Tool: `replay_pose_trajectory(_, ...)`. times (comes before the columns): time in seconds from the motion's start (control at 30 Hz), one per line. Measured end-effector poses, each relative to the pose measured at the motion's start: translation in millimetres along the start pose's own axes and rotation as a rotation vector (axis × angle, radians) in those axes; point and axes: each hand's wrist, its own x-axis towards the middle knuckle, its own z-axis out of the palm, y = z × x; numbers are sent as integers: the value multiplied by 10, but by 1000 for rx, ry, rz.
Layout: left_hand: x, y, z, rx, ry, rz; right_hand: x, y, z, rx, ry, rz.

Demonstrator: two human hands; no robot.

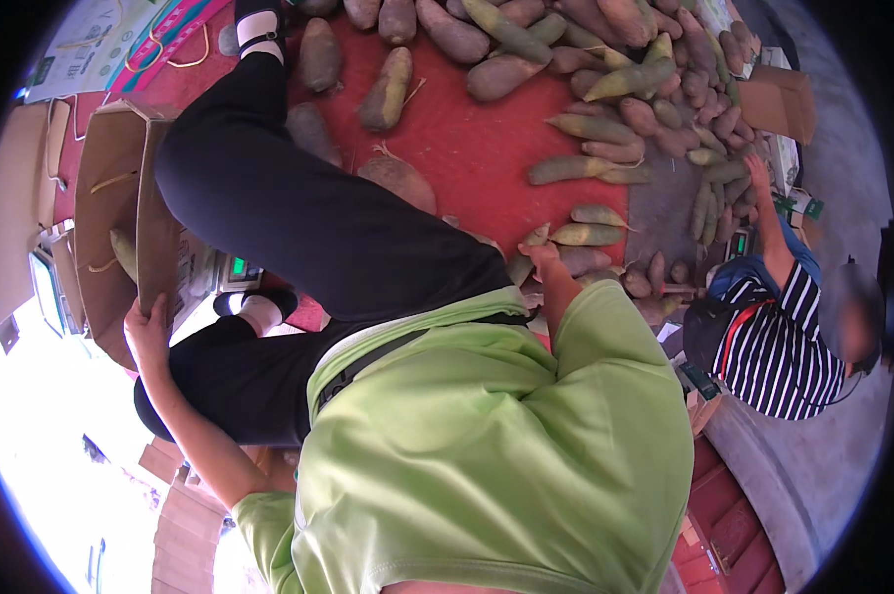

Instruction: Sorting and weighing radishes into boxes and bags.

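My left hand [148,334] grips the lower rim of a tall open cardboard box [157,213], fingers folded over the edge. A green radish [123,253] shows inside that box, beside yellowish cord handles. On my right, my right hand [543,259] closes around a long radish [535,236], whose pale tip sticks out past the fingers; part of it is hidden by the hand. Just beyond lie more green radishes [588,235] and a purplish one [584,260]. A large roundish radish [397,181] rests near my knee.
A big heap of green and purplish radishes [655,79] covers the far right of the red floor covering [467,139]. A scale [239,267] with a lit green display stands by the box. At right, a person in a striped shirt [779,356] reaches toward the heap.
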Motion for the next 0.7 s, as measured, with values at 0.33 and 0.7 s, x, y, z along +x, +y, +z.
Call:
replay_pose_trajectory(0.33,-32,72,7,-14,35,51,160,-146,302,-159,22,-419)
replay_pose_trajectory(0.7,-157,248,-35,60,69,62,-552,-986,369,-697,55,-994)
